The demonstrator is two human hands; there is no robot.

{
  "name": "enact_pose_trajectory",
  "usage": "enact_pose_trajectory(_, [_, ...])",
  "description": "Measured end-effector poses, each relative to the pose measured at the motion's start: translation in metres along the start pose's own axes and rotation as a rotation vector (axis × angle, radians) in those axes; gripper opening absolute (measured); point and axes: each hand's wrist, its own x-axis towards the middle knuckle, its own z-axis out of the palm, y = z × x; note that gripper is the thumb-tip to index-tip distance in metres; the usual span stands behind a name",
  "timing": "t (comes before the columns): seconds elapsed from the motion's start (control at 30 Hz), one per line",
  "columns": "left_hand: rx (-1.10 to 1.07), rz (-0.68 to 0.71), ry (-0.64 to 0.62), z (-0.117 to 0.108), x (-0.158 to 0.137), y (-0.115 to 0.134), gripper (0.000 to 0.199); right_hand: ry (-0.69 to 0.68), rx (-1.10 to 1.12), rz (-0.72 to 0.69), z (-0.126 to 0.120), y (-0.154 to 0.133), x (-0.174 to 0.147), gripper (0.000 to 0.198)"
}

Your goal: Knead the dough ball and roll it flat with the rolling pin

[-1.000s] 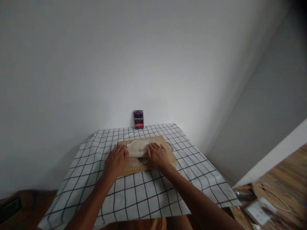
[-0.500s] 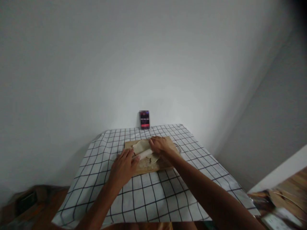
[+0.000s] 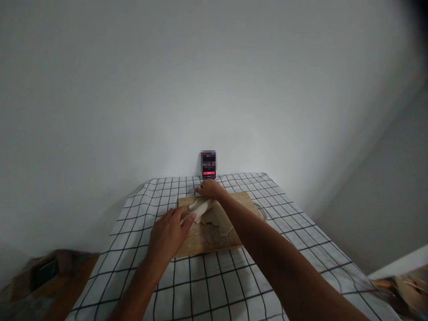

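Note:
A pale rolling pin (image 3: 201, 208) lies aslant across a thin, uneven sheet of dough (image 3: 219, 217). Under the dough is a wooden board (image 3: 210, 243). My left hand (image 3: 170, 229) rests over the near left end of the pin, its fingers along one side and the thumb on the other. At the far end, my right hand (image 3: 210, 189) is closed round the pin near the board's back edge, fingers curled and partly hidden by the hand itself. My right forearm covers part of the dough and board.
A checked cloth (image 3: 133, 243) covers the table. A phone (image 3: 209, 165) with a lit screen leans against the wall behind the board. Beside the board's right edge lies a partly hidden clear rounded object (image 3: 262, 211). An open cardboard box (image 3: 45, 272) is low at left.
My right hand has moved forward and slightly left, so the pin is turned more steeply away from me. More dough shows on the near right side. The view has shifted slightly.

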Motion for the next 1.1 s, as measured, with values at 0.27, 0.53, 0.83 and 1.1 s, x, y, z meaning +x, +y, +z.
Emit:
enact_pose_trajectory(0.27, [0.023,0.063,-0.028,0.000,-0.001,0.000,0.049,-0.001,-0.013,0.049,0.001,0.006,-0.017,0.053])
enact_pose_trajectory(0.53, [0.115,0.103,0.004,0.002,-0.005,0.005,0.051,0.110,-0.039,0.164,-0.007,0.004,-0.087,0.047])
enact_pose_trajectory(0.83, [0.023,0.236,0.052,0.011,-0.031,0.005,0.046,0.358,0.050,0.037,0.019,-0.001,-0.194,0.044])
enact_pose_trajectory(1.1, [-0.027,0.186,0.035,0.007,-0.060,0.008,0.035,0.405,0.089,0.055,0.036,-0.016,-0.232,0.046])
